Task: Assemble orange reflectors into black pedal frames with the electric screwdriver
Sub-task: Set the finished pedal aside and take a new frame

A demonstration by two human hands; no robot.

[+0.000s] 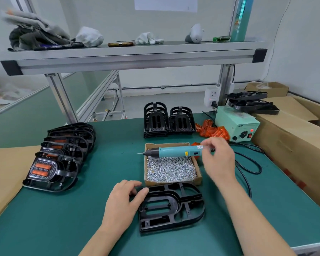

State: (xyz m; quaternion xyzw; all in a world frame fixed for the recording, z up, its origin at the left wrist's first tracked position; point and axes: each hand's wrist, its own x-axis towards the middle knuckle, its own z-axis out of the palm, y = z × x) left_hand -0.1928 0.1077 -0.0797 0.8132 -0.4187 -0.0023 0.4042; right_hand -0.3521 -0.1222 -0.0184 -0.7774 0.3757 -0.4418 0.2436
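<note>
Over the screw box (pixel 166 144), right hand (pixel 218 159) pinching electric screwdriver (pixel 174 152) level, left hand (pixel 122 202) gripping black pedal frame (pixel 174 204) corner

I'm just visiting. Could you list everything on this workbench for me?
pedal frame: one, black, front centre of the green mat
finished pedals: about six, black with orange inserts, overlapping row at left
empty frame stacks: two, black, back centre
loose reflectors: one pile, orange, back right beside the power box
screw box: one, brown cardboard, centre, full of silver screws
electric screwdriver: one, teal, across the screw box
power box: one, pale green, back right
cardboard boxes: several, brown, right edge
shelf: one, grey, overhead, with rags
left hand: one, grips the pedal frame's left corner
right hand: one, grips the electric screwdriver's rear end
</note>
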